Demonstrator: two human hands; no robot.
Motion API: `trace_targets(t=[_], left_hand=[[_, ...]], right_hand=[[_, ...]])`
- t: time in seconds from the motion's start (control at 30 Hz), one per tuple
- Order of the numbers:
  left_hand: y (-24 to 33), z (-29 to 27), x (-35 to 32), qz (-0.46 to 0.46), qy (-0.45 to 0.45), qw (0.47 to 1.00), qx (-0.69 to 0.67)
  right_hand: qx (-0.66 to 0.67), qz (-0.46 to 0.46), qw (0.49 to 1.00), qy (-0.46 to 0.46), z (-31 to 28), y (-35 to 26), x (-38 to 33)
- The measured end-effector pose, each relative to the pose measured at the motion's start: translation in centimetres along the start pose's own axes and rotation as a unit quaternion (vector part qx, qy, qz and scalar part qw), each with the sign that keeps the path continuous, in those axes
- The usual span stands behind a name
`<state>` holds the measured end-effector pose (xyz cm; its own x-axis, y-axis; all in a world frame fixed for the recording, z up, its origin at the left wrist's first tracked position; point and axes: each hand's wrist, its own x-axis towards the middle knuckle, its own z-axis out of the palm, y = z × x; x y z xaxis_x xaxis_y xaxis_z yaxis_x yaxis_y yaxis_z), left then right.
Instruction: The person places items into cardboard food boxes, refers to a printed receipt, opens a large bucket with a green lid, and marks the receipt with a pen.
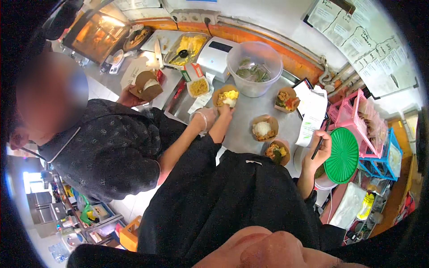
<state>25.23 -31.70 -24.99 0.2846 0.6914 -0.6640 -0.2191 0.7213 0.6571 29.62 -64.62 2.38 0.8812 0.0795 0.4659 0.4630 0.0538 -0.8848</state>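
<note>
My left hand (226, 111) grips the near side of a brown cardboard food box (217, 99) with yellow and white food in it. A co-worker's gloved hand (206, 118) is right beside it, at the box's lower left. Over at the right, my right hand (321, 145) is closed around a dark pen (317, 148), next to a long paper slip (307, 125). Between my hands stand more open food boxes: one with white rice (263, 128), one with mixed food (277, 153), and one farther back with orange and green food (286, 99).
A large clear tub (254, 69) holds greens at the back. Left of it are a white machine (216, 56) and a tray of yellow food (187, 49). A green lid (341, 155) and pink baskets (357, 118) border the right. The co-worker (103, 147) stands close at my left.
</note>
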Motion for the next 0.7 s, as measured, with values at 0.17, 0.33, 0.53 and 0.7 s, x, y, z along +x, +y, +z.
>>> trace_targets(t=[0.17,0.33,0.53,0.7], left_hand=[[1.6,-1.5,1.8,0.072,-0.123,0.990,-0.020],[3.1,-0.8,0.8,0.030,-0.143,0.989,-0.022],[2.0,0.0,-1.7,0.161,-0.050,0.953,0.250],[-3.2,-0.2,-5.1,0.124,-0.399,0.777,0.472]], right_hand=[[-0.016,-0.005,1.000,0.002,0.1,-0.4,0.1],[-0.005,0.023,1.000,0.021,-0.5,-0.5,-0.5],[-0.038,0.029,0.998,0.028,-1.3,-0.3,-0.8],[-0.043,0.028,0.999,0.018,-0.7,-0.9,-0.5]])
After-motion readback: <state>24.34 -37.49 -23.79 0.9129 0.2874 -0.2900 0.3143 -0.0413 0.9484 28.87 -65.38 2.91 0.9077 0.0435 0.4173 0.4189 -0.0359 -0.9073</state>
